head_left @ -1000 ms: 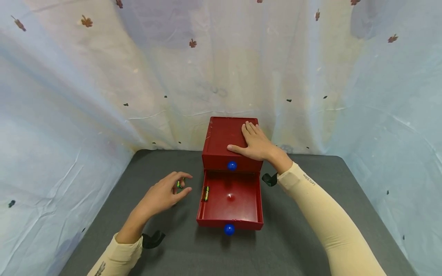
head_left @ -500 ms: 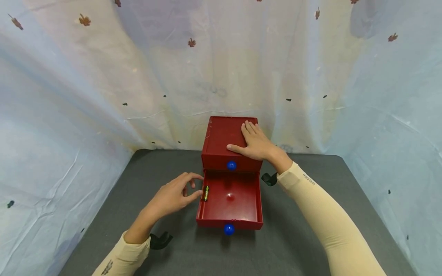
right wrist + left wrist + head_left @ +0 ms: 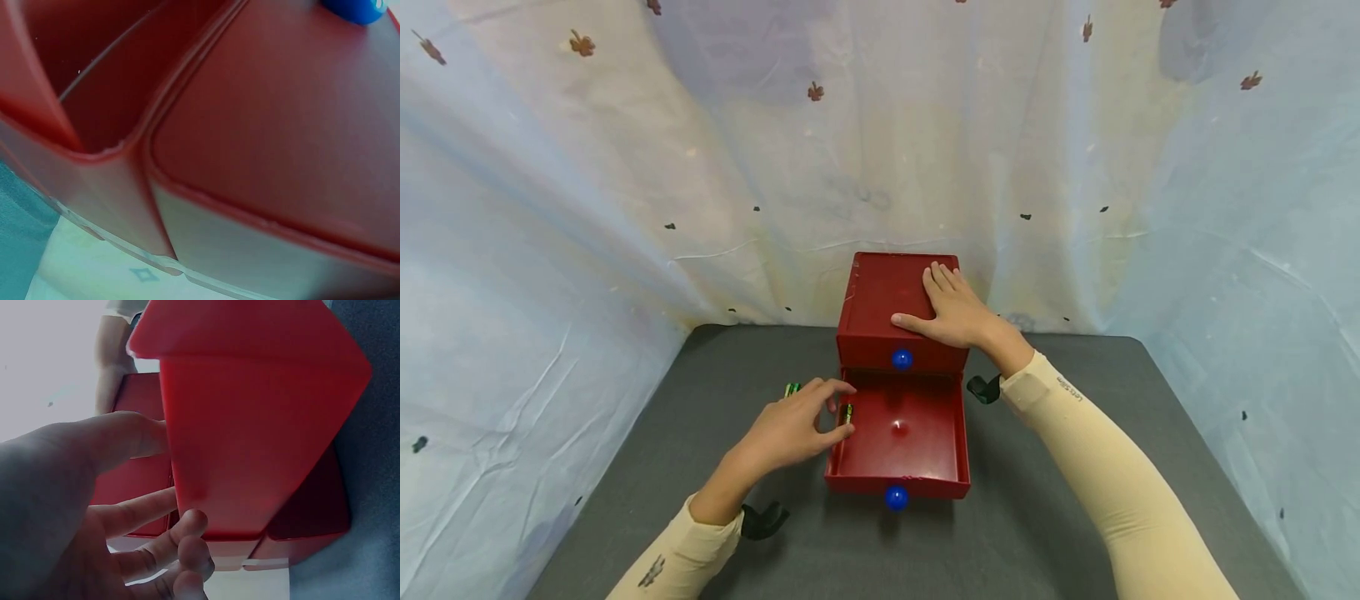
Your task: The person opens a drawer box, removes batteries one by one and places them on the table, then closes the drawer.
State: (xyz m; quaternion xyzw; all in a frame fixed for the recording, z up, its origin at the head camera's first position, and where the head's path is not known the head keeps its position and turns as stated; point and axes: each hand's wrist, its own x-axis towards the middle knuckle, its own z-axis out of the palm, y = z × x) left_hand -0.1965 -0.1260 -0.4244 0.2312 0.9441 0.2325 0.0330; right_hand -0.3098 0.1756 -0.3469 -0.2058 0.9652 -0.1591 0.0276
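A red two-drawer box (image 3: 887, 292) stands on the table with its lower drawer (image 3: 902, 458) pulled out. Inside that drawer, along its left wall, lies a small green and black battery (image 3: 847, 412). My left hand (image 3: 790, 429) reaches over the left wall, thumb and index finger apart on either side of the battery. In the left wrist view the tips of the thumb and index finger (image 3: 156, 499) are hidden behind the red wall. My right hand (image 3: 955, 312) rests flat on top of the box, fingers spread.
Green batteries (image 3: 792, 389) lie on the grey table (image 3: 737, 358) left of the box, partly hidden by my left hand. Blue round knobs (image 3: 897, 498) stick out from the drawer fronts. A pale curtain (image 3: 880, 150) hangs behind the table.
My left hand has moved right, from beside the drawer to over its left wall, around the battery. The batteries on the table show more now. My right hand stays on the box.
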